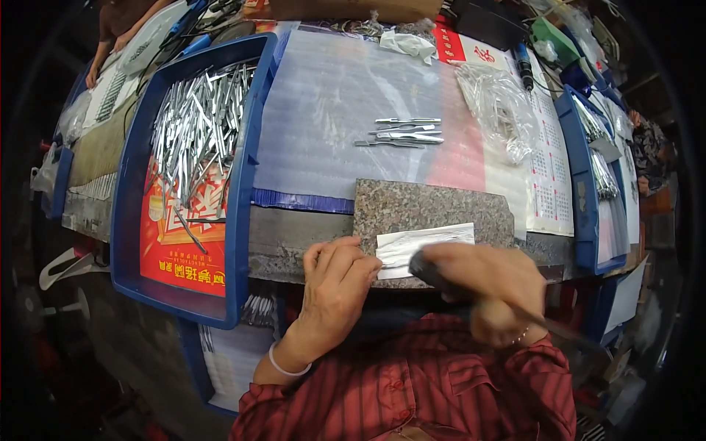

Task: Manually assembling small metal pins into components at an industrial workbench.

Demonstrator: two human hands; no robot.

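Note:
My left hand (334,283) is closed at the left edge of a white folded pad (434,239). Its fingertips pinch a thin metal piece, mostly hidden. The pad lies on a speckled stone slab (419,202) at the table's near edge. My right hand (489,283), smeared by motion, is wrapped round a dark tool (432,272) over the pad's right part; a long dark strip runs from this hand toward the lower right. Beyond the slab, several silver tweezers (404,134) lie on a plastic-covered sheet.
On the left, a blue tray (246,220) holds a heap of metal tweezers (206,117). Clear plastic bags (504,110) and a printed calendar sheet (550,169) lie at right, before another blue tray (577,176). Another person's hand (92,77) shows at far left.

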